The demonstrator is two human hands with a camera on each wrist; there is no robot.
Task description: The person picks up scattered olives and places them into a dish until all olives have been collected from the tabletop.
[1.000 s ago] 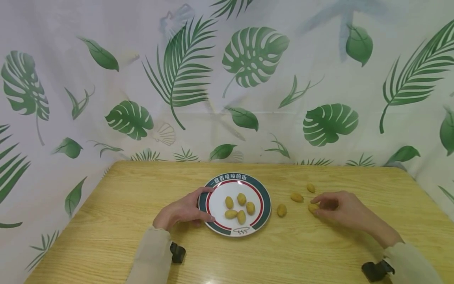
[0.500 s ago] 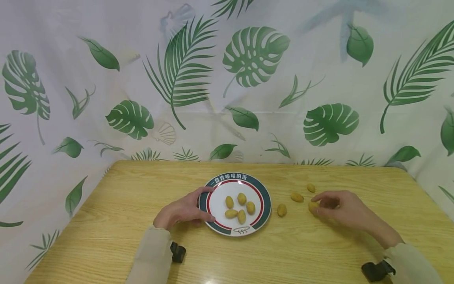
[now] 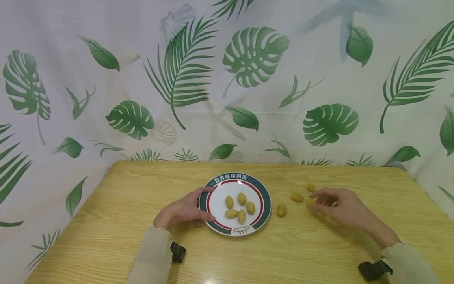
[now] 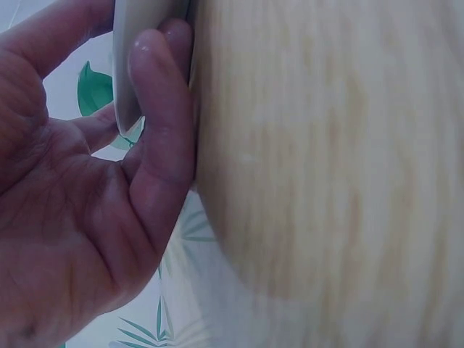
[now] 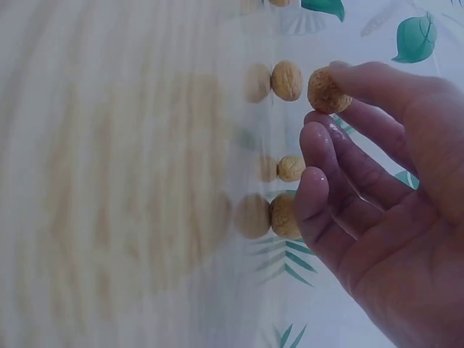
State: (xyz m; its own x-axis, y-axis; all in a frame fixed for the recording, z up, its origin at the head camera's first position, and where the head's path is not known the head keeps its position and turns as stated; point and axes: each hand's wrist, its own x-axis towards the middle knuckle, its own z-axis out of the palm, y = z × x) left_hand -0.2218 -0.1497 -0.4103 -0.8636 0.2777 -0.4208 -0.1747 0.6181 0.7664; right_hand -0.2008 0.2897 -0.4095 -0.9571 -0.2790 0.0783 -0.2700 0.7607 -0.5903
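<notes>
My left hand (image 3: 184,207) grips the left edge of a white plate (image 3: 217,197) with a dark green rim and red ring. In the left wrist view, curled fingers (image 4: 163,123) reach below the plate's edge (image 4: 130,65). Several yellow-brown walnuts (image 3: 231,213) lie on the plate. To its right, my right hand (image 3: 342,205) pinches one walnut (image 5: 330,90), held just above the table in the right wrist view. Three others lie on the table near that hand: a walnut (image 3: 281,210) by the plate, a walnut (image 3: 297,197) further right, and a walnut (image 3: 311,187) behind.
The light wood table (image 3: 134,189) reaches back to a white cloth (image 3: 209,122) printed with green leaves. Each sleeve has a black wrist mount, the left mount (image 3: 178,252) and the right mount (image 3: 374,271).
My right hand has shifted slightly left with the walnut in its fingers, lifting it off the table. The left hand and the plate have stayed in place.
</notes>
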